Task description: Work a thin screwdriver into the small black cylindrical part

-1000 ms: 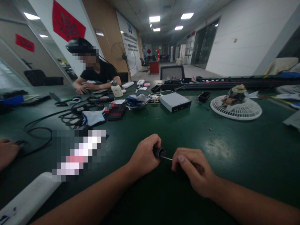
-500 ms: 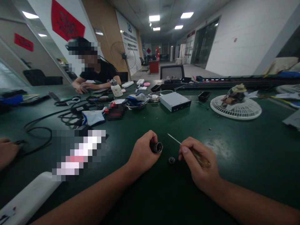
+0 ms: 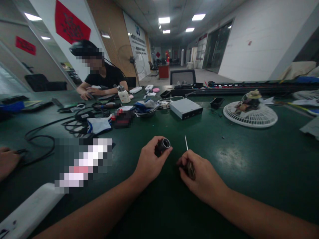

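Note:
My left hand is closed round a short black cylinder, whose hollow, pale-rimmed end faces up and toward me. To its right, my right hand grips a thin screwdriver with a brownish handle. The slim metal shaft points up and away, apart from the cylinder. Whether the tip is flat or pointed is too small to tell. Something dark shows by the right fingertips, but I cannot make out what it is.
On the green table, a grey disc drive lies ahead and a white fan grille to its right. Black cables and a white-and-blue cloth are at left. Another person sits across; someone's hand is at far left.
The cylinder has tilted upward in my left hand. My right hand has shifted left, turning the screwdriver more upright. The small round dark part on the table between my hands is out of sight.

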`<action>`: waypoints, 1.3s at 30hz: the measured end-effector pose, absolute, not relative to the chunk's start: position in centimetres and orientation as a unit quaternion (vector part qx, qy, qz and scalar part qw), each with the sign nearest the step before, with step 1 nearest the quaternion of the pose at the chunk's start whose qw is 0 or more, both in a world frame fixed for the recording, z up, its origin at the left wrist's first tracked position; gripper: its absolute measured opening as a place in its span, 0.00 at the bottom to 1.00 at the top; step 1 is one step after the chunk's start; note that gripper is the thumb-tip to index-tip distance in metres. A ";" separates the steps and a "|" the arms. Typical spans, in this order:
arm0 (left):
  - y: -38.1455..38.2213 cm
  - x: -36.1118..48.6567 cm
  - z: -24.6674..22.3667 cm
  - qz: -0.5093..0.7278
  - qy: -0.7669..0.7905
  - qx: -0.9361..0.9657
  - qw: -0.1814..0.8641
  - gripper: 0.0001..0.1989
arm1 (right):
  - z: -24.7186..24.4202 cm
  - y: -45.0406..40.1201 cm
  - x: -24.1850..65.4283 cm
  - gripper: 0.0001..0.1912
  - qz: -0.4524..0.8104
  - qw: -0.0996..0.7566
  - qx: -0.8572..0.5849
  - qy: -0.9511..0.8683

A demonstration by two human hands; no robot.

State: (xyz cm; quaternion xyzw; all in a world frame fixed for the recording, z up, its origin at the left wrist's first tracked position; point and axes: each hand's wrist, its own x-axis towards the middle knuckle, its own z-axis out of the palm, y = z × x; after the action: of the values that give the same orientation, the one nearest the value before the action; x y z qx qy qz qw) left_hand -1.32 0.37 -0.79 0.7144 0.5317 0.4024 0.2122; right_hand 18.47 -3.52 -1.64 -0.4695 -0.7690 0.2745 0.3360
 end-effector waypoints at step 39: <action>-0.3 -1.7 -0.9 0.290 0.418 0.840 0.190 0.12 | -1.6 -3.4 18.2 0.17 0.367 0.514 -0.442 -0.637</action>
State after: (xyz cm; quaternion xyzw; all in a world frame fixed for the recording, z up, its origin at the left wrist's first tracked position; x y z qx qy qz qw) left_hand -1.73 -0.34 -0.94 0.8396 0.4183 0.2897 0.1899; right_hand 18.18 -3.35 -1.57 -0.4423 -0.6369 0.3667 0.5142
